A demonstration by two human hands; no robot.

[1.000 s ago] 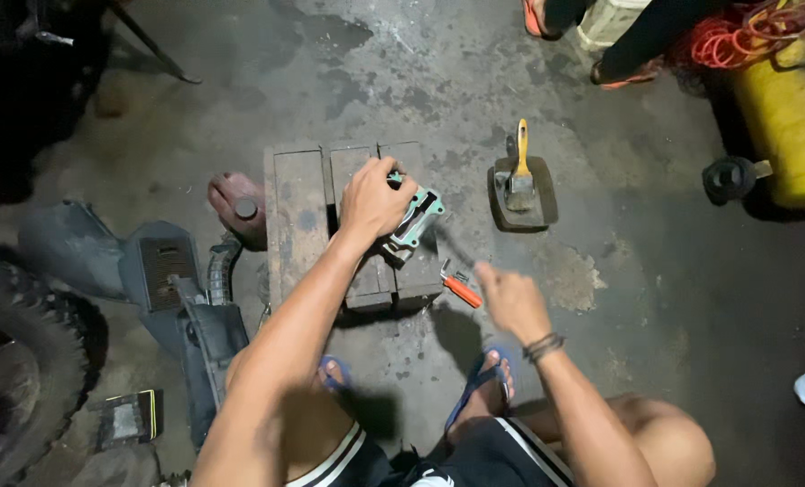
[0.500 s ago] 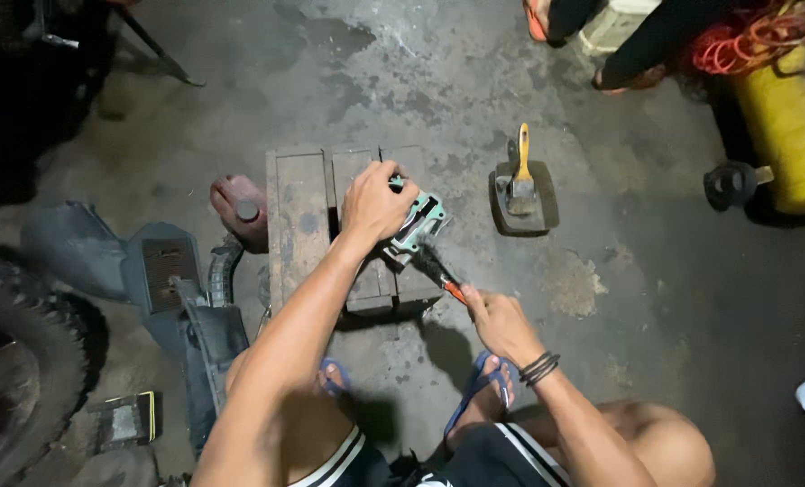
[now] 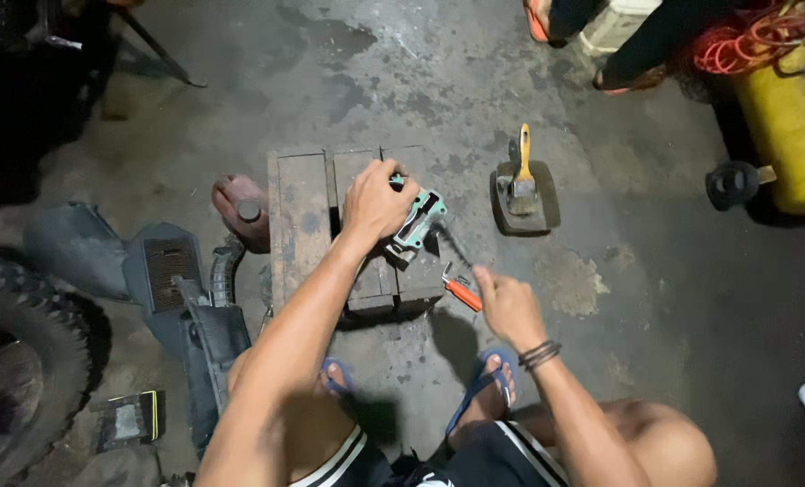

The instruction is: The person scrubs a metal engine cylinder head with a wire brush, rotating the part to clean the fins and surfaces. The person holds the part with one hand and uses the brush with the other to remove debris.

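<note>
The left hand (image 3: 377,200) covers most of the green-rimmed metal plate (image 3: 418,219), so its far side and what the fingers grip stay hidden. The right hand (image 3: 508,307) closes around a dark slim tool (image 3: 454,244), blurred along its shaft; its tip and handle cannot be made out. The orange-handled tool (image 3: 462,293) is partly tucked under that hand. The black rubber tyre (image 3: 10,379) is cut off by the left edge, the yellow metal tank (image 3: 792,135) by the right, and another person's sandalled feet (image 3: 538,18) by the top. The small dark box (image 3: 130,418) is too dim to identify
</note>
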